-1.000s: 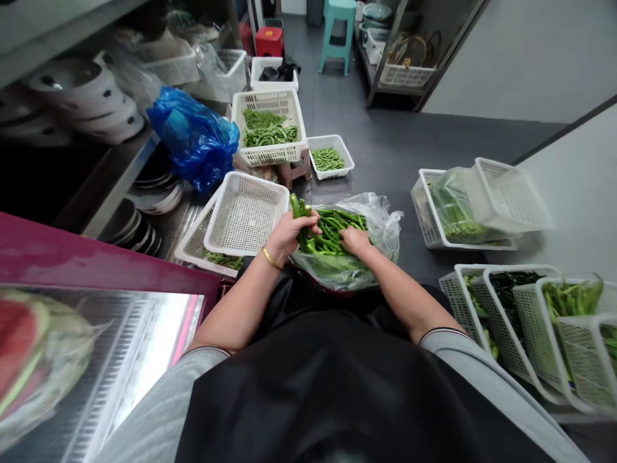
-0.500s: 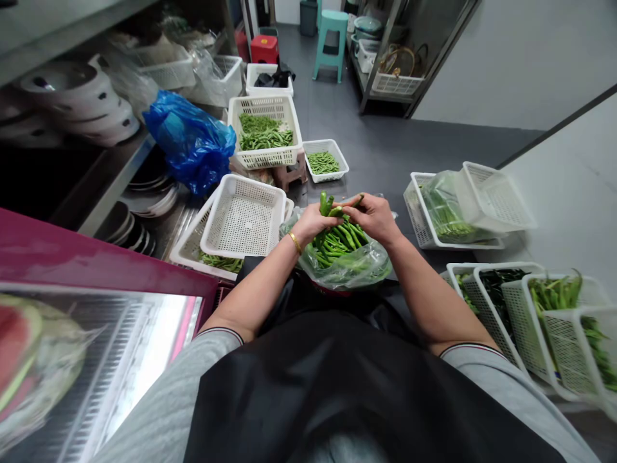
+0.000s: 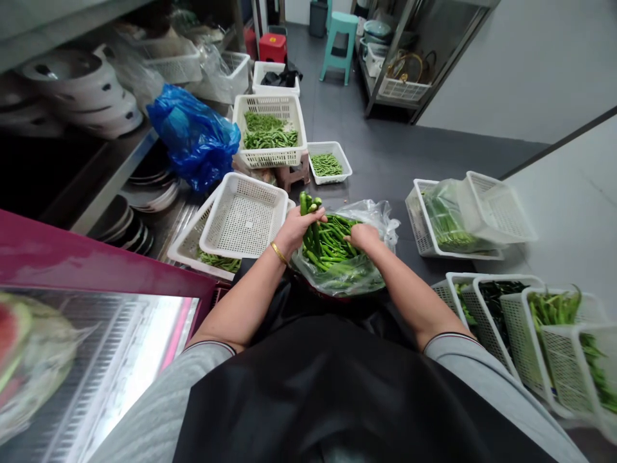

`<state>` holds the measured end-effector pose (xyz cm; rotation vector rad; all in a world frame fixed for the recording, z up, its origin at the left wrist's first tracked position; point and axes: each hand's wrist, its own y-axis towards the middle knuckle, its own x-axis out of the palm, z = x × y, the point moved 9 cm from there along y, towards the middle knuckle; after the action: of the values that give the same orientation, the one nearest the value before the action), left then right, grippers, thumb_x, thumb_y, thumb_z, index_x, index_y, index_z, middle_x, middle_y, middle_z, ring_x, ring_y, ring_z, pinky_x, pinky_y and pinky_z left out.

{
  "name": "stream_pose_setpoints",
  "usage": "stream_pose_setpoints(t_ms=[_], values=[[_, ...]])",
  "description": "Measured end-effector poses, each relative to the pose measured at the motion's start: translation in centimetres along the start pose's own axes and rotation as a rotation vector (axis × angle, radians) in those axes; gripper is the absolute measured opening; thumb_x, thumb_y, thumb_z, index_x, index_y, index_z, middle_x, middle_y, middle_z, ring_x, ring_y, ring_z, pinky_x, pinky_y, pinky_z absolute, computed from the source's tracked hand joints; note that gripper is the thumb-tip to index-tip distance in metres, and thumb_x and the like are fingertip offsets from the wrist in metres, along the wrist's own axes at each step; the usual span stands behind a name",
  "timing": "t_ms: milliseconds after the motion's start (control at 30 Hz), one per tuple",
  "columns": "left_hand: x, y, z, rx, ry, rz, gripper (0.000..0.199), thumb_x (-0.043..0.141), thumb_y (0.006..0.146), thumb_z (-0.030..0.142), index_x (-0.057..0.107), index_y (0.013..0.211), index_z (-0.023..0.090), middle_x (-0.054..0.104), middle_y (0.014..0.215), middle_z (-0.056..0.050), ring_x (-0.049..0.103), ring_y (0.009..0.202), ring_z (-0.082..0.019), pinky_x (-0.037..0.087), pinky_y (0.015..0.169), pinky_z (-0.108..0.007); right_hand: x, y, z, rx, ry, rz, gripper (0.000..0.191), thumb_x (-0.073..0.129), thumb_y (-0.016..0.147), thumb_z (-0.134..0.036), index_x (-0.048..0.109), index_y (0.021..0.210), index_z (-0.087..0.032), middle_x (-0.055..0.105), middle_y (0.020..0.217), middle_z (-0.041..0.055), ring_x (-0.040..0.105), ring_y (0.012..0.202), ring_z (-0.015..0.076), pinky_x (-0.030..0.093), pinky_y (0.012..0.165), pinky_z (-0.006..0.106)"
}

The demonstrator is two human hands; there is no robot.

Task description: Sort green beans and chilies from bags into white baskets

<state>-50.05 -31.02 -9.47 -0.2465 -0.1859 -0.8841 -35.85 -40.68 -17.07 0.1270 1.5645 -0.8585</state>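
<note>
From where I stand, the left hand (image 3: 292,233) is closed round a small bundle of green peppers (image 3: 303,204), their ends poking up past the thumb; it holds them over the left edge of the clear plastic bag (image 3: 346,278), which sits open in front of the black apron (image 3: 308,386). The right hand (image 3: 365,236) is down at the right side of the loose peppers (image 3: 337,239) heaped inside that bag, fingers curled in; whether it has pinched one I cannot tell.

Half a second ago the two hands met above the heap, the right one passing a pepper to the left; now they have parted, the right hand has gone back down among the peppers, and the bundle stays in the left; I'd judge the work in hand is back at the picking stage, with the bag far from picked through.

Past the bag's left edge sits a white basket (image 3: 245,215), its right rim near the left hand; beyond the bag's far edge, a smaller basket (image 3: 332,179) of green beans (image 3: 326,164) stands on the floor.
</note>
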Motion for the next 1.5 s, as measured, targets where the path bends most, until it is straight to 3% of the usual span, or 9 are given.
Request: stream_pose_setpoints(t_ms=[200, 433, 567, 633, 767, 833, 1067, 1267, 1500], values=[[1.3, 0.1, -1.6, -0.143, -0.055, -0.147, 0.035, 0.081, 0.056, 0.026, 0.063, 0.082, 0.012, 0.056, 0.053, 0.004, 0.056, 0.05, -0.012, 0.047, 0.056, -0.026, -1.6, 0.5, 1.4, -0.026, 0.087, 0.074, 0.026, 0.055, 0.083, -0.022, 0.072, 0.101, -0.013, 0.073, 0.104, 0.0149, 0.067, 0.096, 0.0237, 0.048, 0.077, 0.027], [4.2, 1.1, -4.2, -0.184, 0.026, -0.13, 0.029, 0.083, 0.046, 0.014, 0.064, 0.069, 0.01, 0.059, 0.06, 0.003, 0.05, 0.053, -0.008, 0.04, 0.052, -0.021, -10.2, -5.4, -0.7, -0.404, 0.728, 0.434, 0.016, 0.056, 0.08, -0.033, 0.059, 0.073, -0.019, 0.06, 0.059, -0.0028, 0.057, 0.058, 0.0138, 0.042, 0.059, 0.023], [4.0, 0.6, -4.1, -0.17, 0.037, -0.142, 0.02, 0.08, 0.053, 0.019, 0.065, 0.063, 0.009, 0.063, 0.059, -0.001, 0.053, 0.056, -0.01, 0.043, 0.057, -0.022, -10.6, -5.8, 0.0, -0.268, 0.659, 0.726, 0.018, 0.052, 0.085, -0.031, 0.061, 0.076, -0.019, 0.065, 0.072, 0.0012, 0.059, 0.069, 0.0151, 0.044, 0.068, 0.025], [3.3, 0.2, -4.0, -0.181, 0.029, -0.155, 0.019, 0.079, 0.055, 0.02, 0.066, 0.062, 0.009, 0.065, 0.061, -0.003, 0.056, 0.058, -0.011, 0.046, 0.061, -0.024, -8.5, -3.9, -0.3, -0.19, 0.503, 0.635, 0.02, 0.051, 0.088, -0.032, 0.066, 0.086, -0.019, 0.07, 0.085, 0.0048, 0.062, 0.081, 0.0173, 0.045, 0.075, 0.026], [1.1, -0.1, -3.0, -0.138, -0.055, -0.11, 0.023, 0.081, 0.055, 0.026, 0.066, 0.064, 0.01, 0.065, 0.062, -0.003, 0.059, 0.06, -0.013, 0.05, 0.064, -0.026, -1.2, 1.2, -0.7, -0.063, 0.135, 0.092, 0.031, 0.056, 0.088, -0.037, 0.071, 0.106, -0.017, 0.071, 0.108, 0.0133, 0.065, 0.099, 0.0241, 0.047, 0.08, 0.029], [0.4, 0.0, -2.5, -0.118, -0.051, -0.099, 0.026, 0.082, 0.054, 0.028, 0.063, 0.062, 0.012, 0.061, 0.056, -0.001, 0.056, 0.054, -0.012, 0.05, 0.061, -0.026, 0.1, 2.4, -0.4, -0.015, 0.06, 0.027, 0.035, 0.053, 0.089, -0.033, 0.069, 0.115, -0.015, 0.069, 0.117, 0.0161, 0.064, 0.104, 0.0257, 0.047, 0.083, 0.03], [1.0, 0.9, -3.6, -0.161, -0.029, -0.114, 0.025, 0.081, 0.056, 0.026, 0.06, 0.06, 0.013, 0.057, 0.053, 0.0, 0.052, 0.047, -0.011, 0.044, 0.052, -0.027, -5.2, 0.3, -0.1, -0.175, 0.154, 0.251, 0.026, 0.054, 0.087, -0.028, 0.074, 0.094, -0.014, 0.074, 0.097, 0.0127, 0.066, 0.094, 0.0238, 0.046, 0.08, 0.028], [3.1, 1.6, -5.0, -0.161, -0.105, -0.055, 0.031, 0.079, 0.046, 0.011, 0.069, 0.075, 0.011, 0.068, 0.07, 0.0, 0.059, 0.062, -0.012, 0.049, 0.067, -0.027, -10.7, -5.2, -1.3, -0.373, 0.658, 0.404, 0.033, 0.048, 0.092, -0.036, 0.069, 0.078, -0.015, 0.068, 0.064, 0.0022, 0.063, 0.061, 0.015, 0.043, 0.06, 0.023], [3.4, 0.1, -3.8, -0.202, -0.168, -0.111, 0.029, 0.079, 0.042, 0.014, 0.066, 0.067, 0.011, 0.064, 0.061, 0.001, 0.058, 0.056, -0.012, 0.048, 0.062, -0.026, -11.2, -5.6, -1.2, -0.192, 0.286, 0.674, 0.035, 0.043, 0.097, -0.036, 0.07, 0.108, -0.017, 0.069, 0.107, 0.0123, 0.065, 0.094, 0.0222, 0.043, 0.072, 0.026]])
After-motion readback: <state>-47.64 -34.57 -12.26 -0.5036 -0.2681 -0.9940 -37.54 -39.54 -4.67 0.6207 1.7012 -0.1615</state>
